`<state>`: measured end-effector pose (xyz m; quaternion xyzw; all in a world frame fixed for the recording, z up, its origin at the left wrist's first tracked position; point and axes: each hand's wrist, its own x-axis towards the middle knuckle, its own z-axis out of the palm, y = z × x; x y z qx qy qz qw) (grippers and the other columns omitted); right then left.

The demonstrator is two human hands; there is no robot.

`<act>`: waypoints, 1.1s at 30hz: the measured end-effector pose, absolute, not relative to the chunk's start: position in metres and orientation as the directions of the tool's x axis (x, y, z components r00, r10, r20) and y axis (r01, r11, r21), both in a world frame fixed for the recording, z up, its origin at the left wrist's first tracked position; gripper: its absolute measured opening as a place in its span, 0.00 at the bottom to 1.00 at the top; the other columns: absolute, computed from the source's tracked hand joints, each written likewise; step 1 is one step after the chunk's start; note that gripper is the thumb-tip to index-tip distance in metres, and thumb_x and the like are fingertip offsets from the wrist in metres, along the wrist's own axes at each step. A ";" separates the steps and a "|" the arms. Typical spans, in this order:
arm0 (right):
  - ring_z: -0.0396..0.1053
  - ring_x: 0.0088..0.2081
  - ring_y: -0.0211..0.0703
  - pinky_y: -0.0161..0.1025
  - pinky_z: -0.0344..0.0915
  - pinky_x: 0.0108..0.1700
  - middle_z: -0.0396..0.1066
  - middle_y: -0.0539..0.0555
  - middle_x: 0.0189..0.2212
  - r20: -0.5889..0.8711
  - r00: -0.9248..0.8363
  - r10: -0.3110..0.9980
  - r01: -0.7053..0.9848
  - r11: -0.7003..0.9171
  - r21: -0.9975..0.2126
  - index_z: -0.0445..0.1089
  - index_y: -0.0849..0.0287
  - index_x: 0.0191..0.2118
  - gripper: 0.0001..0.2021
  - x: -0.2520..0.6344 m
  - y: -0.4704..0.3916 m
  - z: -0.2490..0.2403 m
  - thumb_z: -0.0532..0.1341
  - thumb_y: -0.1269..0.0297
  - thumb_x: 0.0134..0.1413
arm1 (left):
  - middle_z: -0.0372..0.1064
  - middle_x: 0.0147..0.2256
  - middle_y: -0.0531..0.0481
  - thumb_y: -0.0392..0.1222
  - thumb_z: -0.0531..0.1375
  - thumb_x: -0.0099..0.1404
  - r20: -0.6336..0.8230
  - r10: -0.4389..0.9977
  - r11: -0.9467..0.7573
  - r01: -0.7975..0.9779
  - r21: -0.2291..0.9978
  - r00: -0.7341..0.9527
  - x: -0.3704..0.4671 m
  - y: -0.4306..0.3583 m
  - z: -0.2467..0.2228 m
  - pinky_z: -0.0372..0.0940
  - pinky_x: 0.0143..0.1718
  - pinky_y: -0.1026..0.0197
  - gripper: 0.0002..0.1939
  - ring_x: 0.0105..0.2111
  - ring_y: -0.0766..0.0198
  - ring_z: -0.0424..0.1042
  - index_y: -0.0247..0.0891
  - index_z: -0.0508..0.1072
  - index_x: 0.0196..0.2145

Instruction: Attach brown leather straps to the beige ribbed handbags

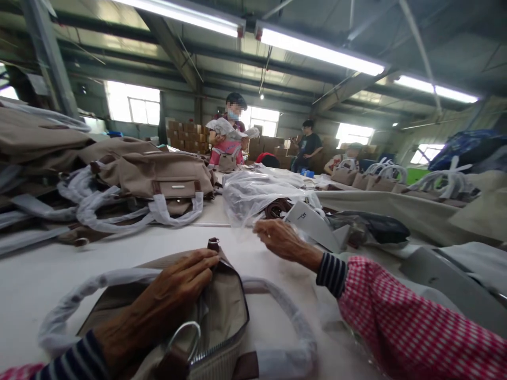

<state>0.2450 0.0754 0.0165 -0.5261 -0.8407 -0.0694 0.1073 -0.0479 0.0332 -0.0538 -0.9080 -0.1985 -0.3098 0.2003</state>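
Note:
A beige handbag [225,311] lies unzipped on the white table in front of me, its two handles wrapped in white film. My left hand [178,285] grips the bag's top edge beside the brown end tab [213,244]; the thumb is hidden. Stretched forward, my right hand [283,240] has its fingers curled together at the near edge of a clear plastic bag [247,198], seemingly pinching the film. Close behind that hand are a coiled brown strap [277,208] and a whitish card or box with dark print [312,224].
Beige handbags with wrapped handles [166,177] are heaped at the left. More handbags [376,182] stand in a row at the right rear. Dark plastic-wrapped items [368,227] lie to the right. Across the table a masked person [227,150] holds a bag and white wrapping; others are farther back.

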 end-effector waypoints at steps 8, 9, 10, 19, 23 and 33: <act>0.71 0.58 0.55 0.44 0.66 0.54 0.74 0.72 0.54 0.241 -0.345 0.907 0.914 0.266 0.307 0.75 0.67 0.55 0.20 0.307 0.204 0.011 0.53 0.80 0.63 | 0.79 0.53 0.44 0.24 0.49 0.73 0.633 0.297 -0.804 0.544 -0.238 0.715 -0.043 0.028 -0.052 0.72 0.62 0.55 0.19 0.57 0.56 0.74 0.32 0.77 0.48; 0.70 0.59 0.55 0.45 0.67 0.55 0.74 0.70 0.55 0.224 -0.386 0.895 0.894 0.303 0.330 0.75 0.65 0.56 0.20 0.306 0.211 0.006 0.54 0.79 0.64 | 0.80 0.53 0.44 0.24 0.48 0.73 0.629 0.293 -0.802 0.543 -0.248 0.720 -0.043 0.025 -0.046 0.72 0.62 0.57 0.20 0.56 0.57 0.75 0.33 0.78 0.47; 0.71 0.59 0.54 0.45 0.67 0.55 0.75 0.69 0.56 0.207 -0.426 0.881 0.873 0.340 0.350 0.76 0.63 0.56 0.19 0.305 0.217 0.001 0.55 0.78 0.65 | 0.80 0.52 0.44 0.24 0.47 0.73 0.620 0.299 -0.802 0.543 -0.248 0.725 -0.042 0.022 -0.040 0.71 0.62 0.58 0.21 0.55 0.58 0.76 0.33 0.78 0.47; 0.76 0.45 0.54 0.46 0.67 0.50 0.78 0.72 0.45 0.241 -0.493 0.836 0.836 0.379 0.397 0.76 0.69 0.53 0.17 0.316 0.212 0.013 0.53 0.76 0.66 | 0.79 0.52 0.44 0.24 0.48 0.73 0.588 0.380 -0.826 0.548 -0.132 0.714 -0.042 0.019 -0.035 0.70 0.64 0.56 0.20 0.58 0.58 0.74 0.35 0.78 0.47; 0.76 0.44 0.51 0.40 0.65 0.45 0.79 0.68 0.45 0.303 -0.458 0.836 0.867 0.345 0.359 0.77 0.67 0.51 0.17 0.321 0.176 0.050 0.52 0.75 0.68 | 0.79 0.53 0.41 0.25 0.49 0.74 0.590 0.363 -0.822 0.546 -0.162 0.722 -0.041 0.031 -0.053 0.73 0.62 0.52 0.17 0.58 0.54 0.74 0.32 0.77 0.44; 0.71 0.36 0.41 0.35 0.60 0.39 0.79 0.57 0.39 0.266 -0.535 0.802 0.812 0.575 -0.101 0.78 0.65 0.50 0.12 0.239 0.113 0.074 0.64 0.68 0.63 | 0.78 0.52 0.42 0.28 0.51 0.75 0.576 0.390 -0.847 0.525 -0.083 0.719 -0.042 0.033 -0.051 0.73 0.61 0.50 0.13 0.57 0.55 0.73 0.34 0.76 0.44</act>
